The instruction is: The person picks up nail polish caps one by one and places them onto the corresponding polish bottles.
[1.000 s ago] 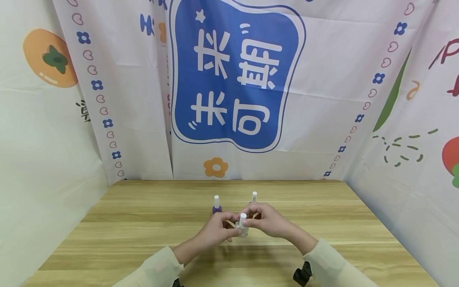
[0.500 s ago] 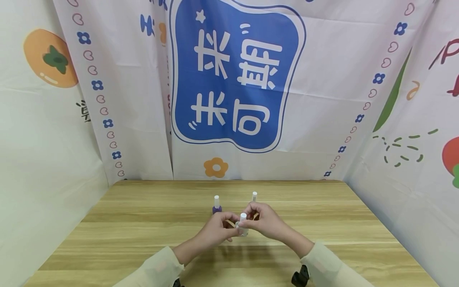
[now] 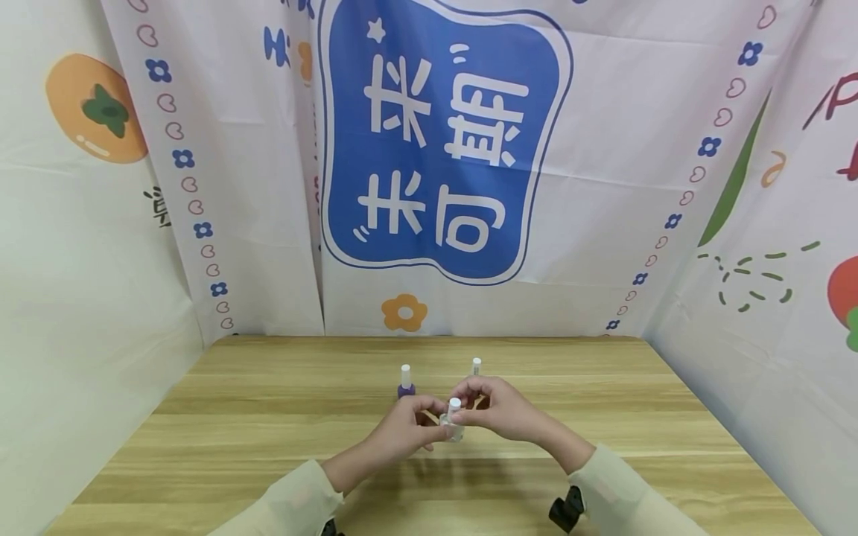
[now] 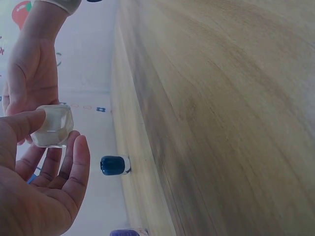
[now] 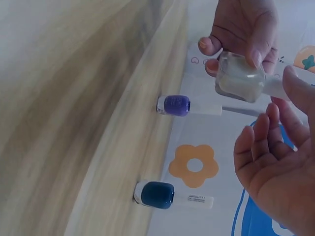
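A clear glass nail polish bottle with pale, milky contents (image 5: 238, 81) is held above the table between both hands. My left hand (image 3: 402, 432) grips its glass body, the thumb on the near side. With thumb and fingers my right hand (image 3: 506, 413) pinches the white cap (image 3: 454, 405), which sits on the bottle neck. In the left wrist view the bottle's base (image 4: 55, 129) faces the camera. Behind the hands stand a purple nail polish bottle (image 5: 177, 105) and a dark teal one (image 5: 156, 194), both upright with white caps; my right hand partly hides the teal one in the head view.
The wooden table (image 3: 302, 387) runs back to a printed white cloth (image 3: 261, 298) hanging behind it. More cloth hangs at the left and right sides. A black wrist device (image 3: 566, 510) sits by the right sleeve.
My right hand turned slightly on the cap half a second ago and is now back close to its earlier pose. The left hand and the bottle stay in place.
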Tool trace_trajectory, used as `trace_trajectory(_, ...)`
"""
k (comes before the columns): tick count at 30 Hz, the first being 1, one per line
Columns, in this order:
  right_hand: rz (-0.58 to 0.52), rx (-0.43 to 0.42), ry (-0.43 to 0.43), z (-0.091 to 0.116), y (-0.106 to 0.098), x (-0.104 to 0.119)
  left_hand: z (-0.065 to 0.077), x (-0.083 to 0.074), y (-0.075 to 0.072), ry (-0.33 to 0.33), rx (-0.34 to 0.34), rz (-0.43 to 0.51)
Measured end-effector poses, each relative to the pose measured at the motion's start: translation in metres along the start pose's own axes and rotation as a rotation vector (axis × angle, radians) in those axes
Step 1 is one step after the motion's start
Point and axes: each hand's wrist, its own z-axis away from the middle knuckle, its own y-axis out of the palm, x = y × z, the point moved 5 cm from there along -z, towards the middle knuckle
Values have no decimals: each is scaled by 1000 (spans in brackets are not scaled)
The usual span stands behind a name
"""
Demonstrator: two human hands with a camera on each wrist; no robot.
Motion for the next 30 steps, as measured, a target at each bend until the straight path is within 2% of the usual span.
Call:
trace_trajectory(4, -3, 87, -29, 1, 0, 3, 1, 0, 0, -5, 8, 0)
trace_trajectory(9, -3, 111, -59, 2, 1, 5, 0, 1, 1, -5, 13, -1)
trace_trajectory(12, 1, 96, -63, 1, 2, 5, 0, 1, 1, 1, 11, -2)
trace_trajectory(30, 18, -79, 34, 1, 5, -5, -1, 0, 1, 12, 3, -1)
